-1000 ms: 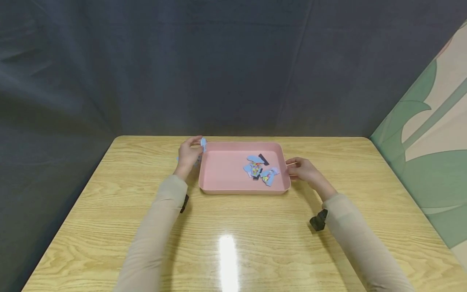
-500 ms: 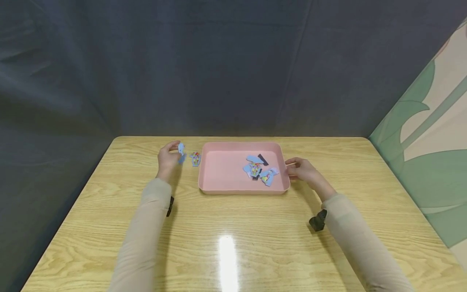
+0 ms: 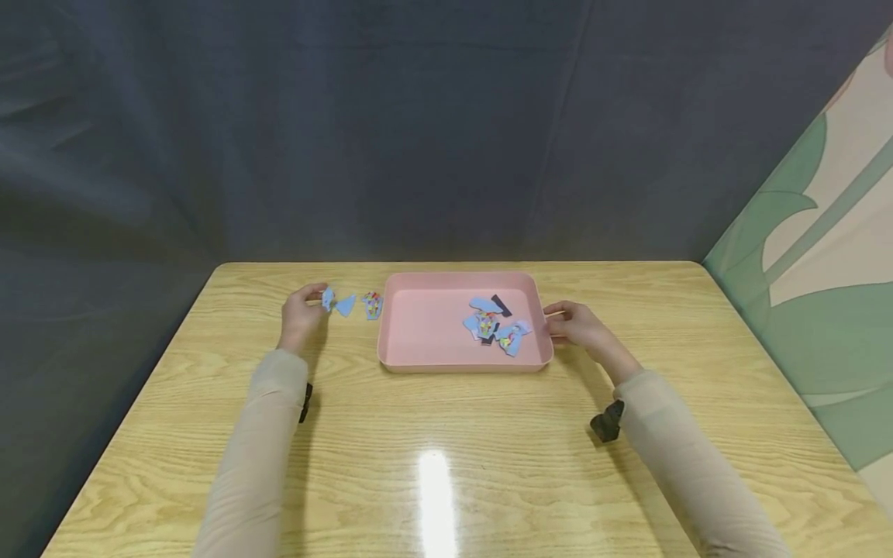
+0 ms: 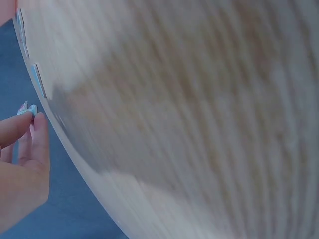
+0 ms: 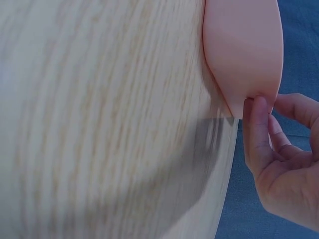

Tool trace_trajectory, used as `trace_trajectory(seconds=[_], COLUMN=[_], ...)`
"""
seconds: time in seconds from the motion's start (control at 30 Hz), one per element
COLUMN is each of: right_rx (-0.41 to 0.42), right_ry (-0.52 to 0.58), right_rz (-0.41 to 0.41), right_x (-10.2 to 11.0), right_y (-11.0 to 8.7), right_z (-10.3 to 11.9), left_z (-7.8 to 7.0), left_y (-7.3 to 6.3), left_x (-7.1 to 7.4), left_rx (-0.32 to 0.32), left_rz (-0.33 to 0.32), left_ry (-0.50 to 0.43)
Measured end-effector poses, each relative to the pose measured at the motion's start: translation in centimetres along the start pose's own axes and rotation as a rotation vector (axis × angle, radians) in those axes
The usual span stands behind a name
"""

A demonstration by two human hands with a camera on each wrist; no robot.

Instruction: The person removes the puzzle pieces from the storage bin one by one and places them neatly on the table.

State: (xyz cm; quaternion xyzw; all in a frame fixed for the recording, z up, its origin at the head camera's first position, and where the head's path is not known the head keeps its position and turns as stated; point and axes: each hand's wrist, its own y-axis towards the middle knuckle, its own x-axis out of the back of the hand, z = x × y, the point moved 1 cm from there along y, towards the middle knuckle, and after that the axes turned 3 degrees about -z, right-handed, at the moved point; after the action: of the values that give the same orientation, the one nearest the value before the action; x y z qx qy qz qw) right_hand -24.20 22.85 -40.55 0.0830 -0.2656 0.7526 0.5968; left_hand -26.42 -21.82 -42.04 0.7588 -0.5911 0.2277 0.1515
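1 blue pc (image 3: 328, 301), part hidden, pinched in L hand (image 3: 300, 316); R hand (image 3: 584, 328) touches tray (image 3: 425, 329), grip unclear.

A screened-off work corner, much like a small recording booth
Dark cloth (image 3: 446, 132) hangs behind and left of the wood-grain tabletop (image 3: 516, 449), a leaf-patterned covering (image 3: 830, 310) flanks the right, and black devices (image 3: 607, 421) sit at the wrists.

Head view: from above, facing forward and down over the desk (image 3: 516, 442). Wrist views: low, close above it. Head and right wrist share the pink tray (image 3: 425, 325).
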Motion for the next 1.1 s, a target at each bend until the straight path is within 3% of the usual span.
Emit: trace_trajectory(seconds=[0.37,0.6,0.87,1.1], right_rx=[-0.024,-0.028,-0.03,-0.021], right_ry=[-0.001,-0.001,-0.014,-0.017], right_rz=[-0.006,-0.008,-0.014,-0.015], right_x=[-0.1,-0.1,-0.1,-0.1], right_y=[0.1,0.1,0.1,0.2], right_z=[0.0,0.1,0.1,0.1], left_z=[0.5,0.8,1.3,1.4], left_y=[0.0,0.0,0.3,0.6], left_x=[0.4,0.8,0.9,0.8], left_rx=[0.021,-0.004,0.025,-0.01], left_rz=[-0.015,-0.041,-0.025,-0.011], left_ry=[0.039,0.078,0.071,0.134])
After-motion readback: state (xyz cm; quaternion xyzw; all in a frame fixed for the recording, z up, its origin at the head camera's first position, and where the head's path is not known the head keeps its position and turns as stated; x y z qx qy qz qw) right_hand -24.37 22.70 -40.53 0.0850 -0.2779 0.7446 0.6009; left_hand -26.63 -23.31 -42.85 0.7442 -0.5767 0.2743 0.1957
